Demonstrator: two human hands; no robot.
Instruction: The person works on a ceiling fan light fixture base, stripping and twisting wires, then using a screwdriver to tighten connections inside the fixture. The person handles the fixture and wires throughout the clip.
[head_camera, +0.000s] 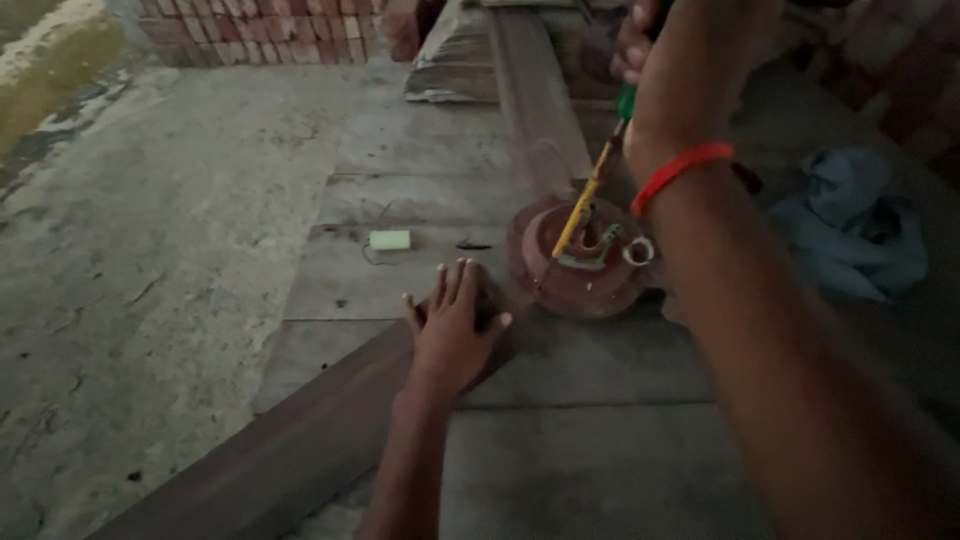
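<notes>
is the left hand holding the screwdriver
No, the left hand lies flat and open on the wooden beam, while the right hand holds the yellow-shafted screwdriver.

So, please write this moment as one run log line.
left hand: flat on wooden plank | right hand: holds screwdriver | tip: in round reddish part

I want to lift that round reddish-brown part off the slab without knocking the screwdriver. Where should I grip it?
Grip the round reddish-brown part by its outer rim, from the near and left side. The metal fitting and screwdriver fill its top centre, and the right hand with its forearm crosses the right side. The left hand already rests beside the near-left edge, where the rim shows bare.
</notes>
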